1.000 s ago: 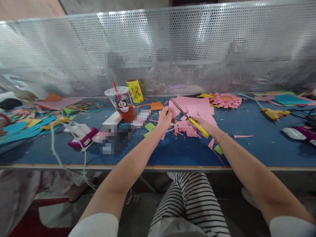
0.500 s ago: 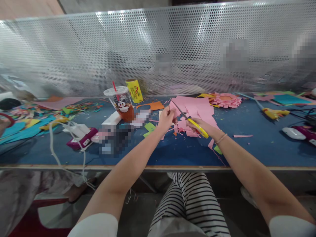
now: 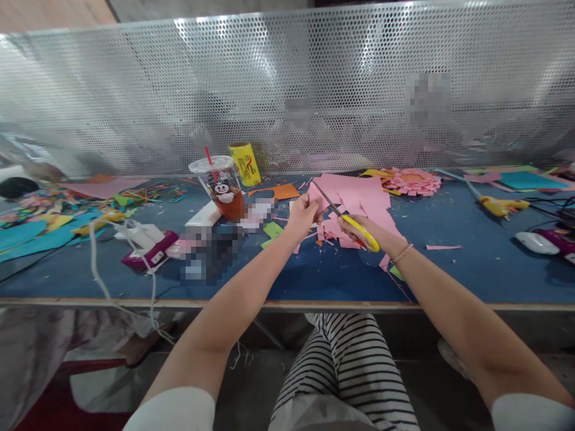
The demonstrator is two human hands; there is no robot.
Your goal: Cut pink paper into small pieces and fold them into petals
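Note:
Closed round the yellow handles of a pair of scissors (image 3: 366, 231) is my right hand (image 3: 354, 226). Their dark blades point up and left, against a piece of pink paper (image 3: 315, 196). My left hand (image 3: 304, 214) pinches that paper by its lower left part, beside the blades. Behind and under the hands lie larger pink sheets (image 3: 366, 194). Small pink scraps (image 3: 331, 228) are scattered below the blades, between both hands. How far the blades are closed on the paper is hard to make out.
To the left stand a plastic cup (image 3: 223, 188) of brown drink, a yellow tube (image 3: 245, 164) and a purple power strip (image 3: 153, 251) with white cables. A pink paper rosette (image 3: 413, 181) and a yellow glue gun (image 3: 501, 206) lie right. A perforated metal screen (image 3: 278, 84) borders the table's back.
Both hands keep almost the same place with paper and scissors. At the far left edge, another person's hand with a red-handled tool has gone out of view.

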